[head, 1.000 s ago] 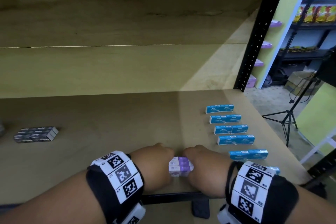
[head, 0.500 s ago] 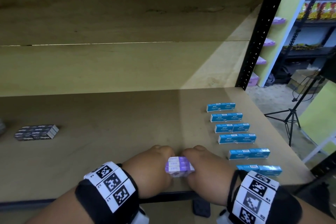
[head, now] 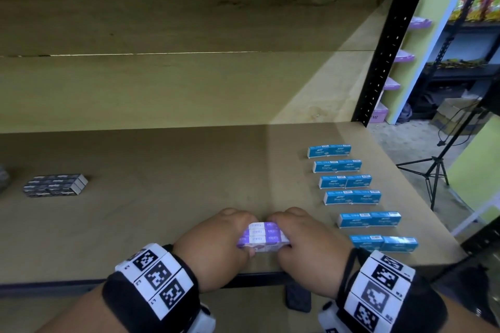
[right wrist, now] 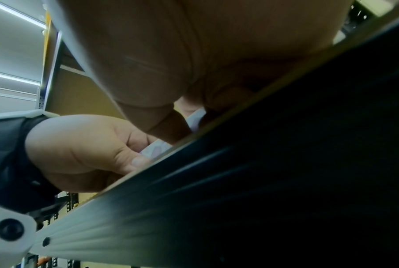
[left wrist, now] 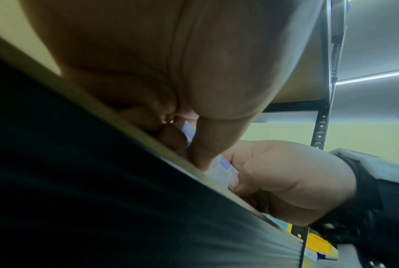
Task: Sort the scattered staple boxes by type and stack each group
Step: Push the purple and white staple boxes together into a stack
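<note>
Left hand (head: 216,246) and right hand (head: 308,240) each clamp their grip on the purple staple boxes (head: 262,236), apparently stacked, near the shelf (head: 162,197) front edge; blue staple boxes (head: 351,196) sit at two o'clock. Black staple boxes (head: 55,184) lie at ten o'clock.

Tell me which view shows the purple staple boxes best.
The head view: the purple staple boxes show their labelled tops, gripped between the left hand and right hand. Both wrist views show only slivers behind thumbs.
</note>
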